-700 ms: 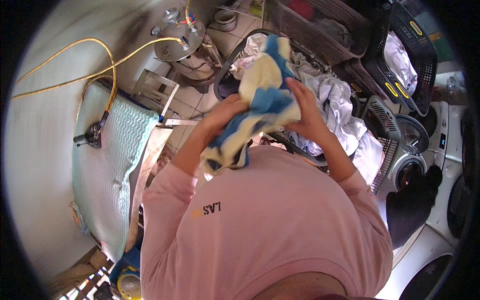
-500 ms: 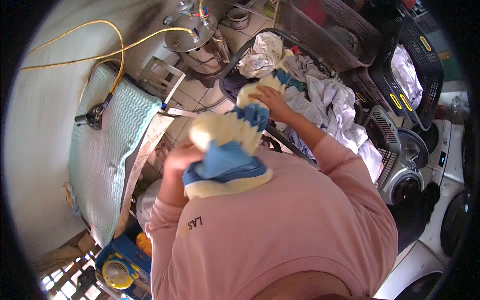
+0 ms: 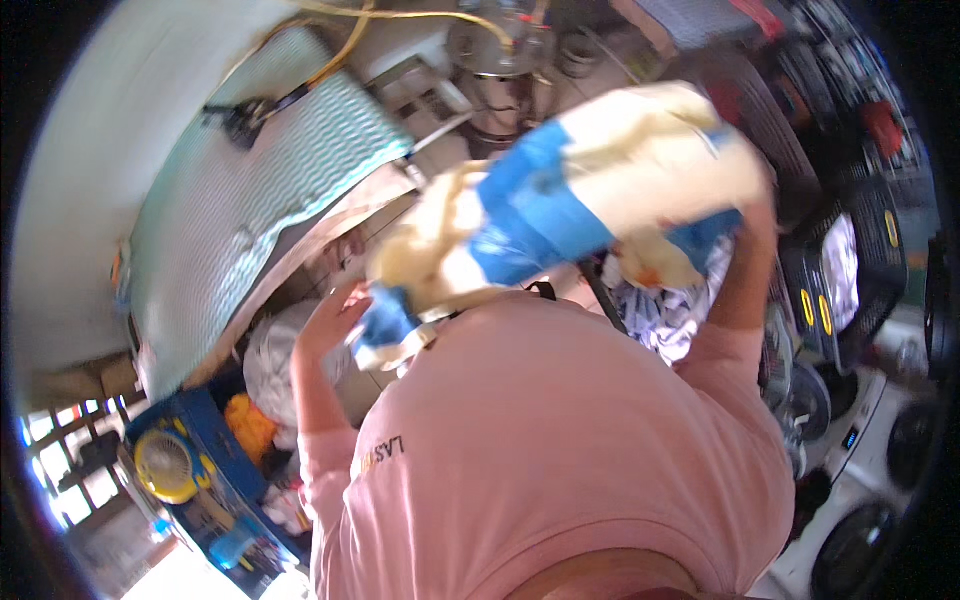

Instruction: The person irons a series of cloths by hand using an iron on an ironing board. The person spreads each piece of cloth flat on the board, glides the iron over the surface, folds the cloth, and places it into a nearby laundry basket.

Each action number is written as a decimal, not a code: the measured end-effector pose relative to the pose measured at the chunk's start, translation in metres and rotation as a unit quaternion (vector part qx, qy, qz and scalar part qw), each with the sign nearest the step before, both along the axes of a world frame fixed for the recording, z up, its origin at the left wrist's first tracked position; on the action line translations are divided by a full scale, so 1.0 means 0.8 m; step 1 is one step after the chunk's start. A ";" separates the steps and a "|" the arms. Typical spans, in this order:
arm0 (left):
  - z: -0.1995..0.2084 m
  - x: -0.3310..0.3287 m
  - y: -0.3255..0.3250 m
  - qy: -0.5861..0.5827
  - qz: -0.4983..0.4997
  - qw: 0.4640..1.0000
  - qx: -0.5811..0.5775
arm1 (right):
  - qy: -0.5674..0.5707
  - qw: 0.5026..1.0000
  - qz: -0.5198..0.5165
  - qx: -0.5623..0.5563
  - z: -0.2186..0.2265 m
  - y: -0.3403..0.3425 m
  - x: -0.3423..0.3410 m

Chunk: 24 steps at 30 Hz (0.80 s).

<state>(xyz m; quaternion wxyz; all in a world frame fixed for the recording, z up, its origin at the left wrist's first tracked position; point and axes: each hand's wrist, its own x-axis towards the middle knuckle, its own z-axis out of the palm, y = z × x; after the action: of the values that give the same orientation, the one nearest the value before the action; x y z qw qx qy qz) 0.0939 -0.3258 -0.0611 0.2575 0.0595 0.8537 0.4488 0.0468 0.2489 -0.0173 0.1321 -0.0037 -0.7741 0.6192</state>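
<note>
A cream-and-blue garment (image 3: 540, 220) is stretched out in the air in front of my chest, blurred by motion. At its left end, beside a blue section with a cream edge, is my left hand (image 3: 332, 318), fingers bent at the cloth. My right hand (image 3: 758, 220) grips the garment's right end, mostly hidden by the fabric and smeared. Beneath the cloth, part of a pile of white laundry (image 3: 665, 320) shows.
To the left stands a padded board with a green-striped cover (image 3: 290, 150), an iron (image 3: 245, 122) on it. A metal boiler (image 3: 500, 95) is ahead. Dark plastic baskets (image 3: 840, 270) and white washing machines (image 3: 875, 430) line the right; a blue crate (image 3: 195, 430) is at lower left.
The bunched garment has been spread out wide. My right hand has moved right and my left hand slightly left, so they are farther apart. The head view has turned and shifted.
</note>
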 end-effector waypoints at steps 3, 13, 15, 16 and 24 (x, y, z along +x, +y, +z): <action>-0.066 -0.040 -0.041 0.277 0.022 0.887 -0.369 | -0.053 0.998 0.005 -0.038 0.011 0.010 0.013; -0.128 -0.136 -0.255 0.293 0.081 0.862 -0.405 | -0.117 0.972 0.190 -0.077 0.036 -0.333 -0.041; -0.140 -0.146 -0.281 0.360 0.022 0.844 -0.396 | -0.108 0.962 0.235 -0.085 0.052 -0.407 -0.064; -0.130 -0.150 -0.276 0.334 -0.005 0.865 -0.375 | -0.103 0.957 0.254 -0.091 0.057 -0.440 -0.076; -0.029 -0.095 -0.232 0.257 -0.077 0.953 -0.140 | -0.069 0.893 0.411 -0.168 0.111 -0.693 -0.158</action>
<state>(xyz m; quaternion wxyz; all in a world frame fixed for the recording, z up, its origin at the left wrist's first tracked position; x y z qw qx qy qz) 0.0176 -0.5115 -0.0847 0.0687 0.2023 0.9380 0.2728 -0.0796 -0.3053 0.0718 -0.1904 0.2503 -0.5978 0.7374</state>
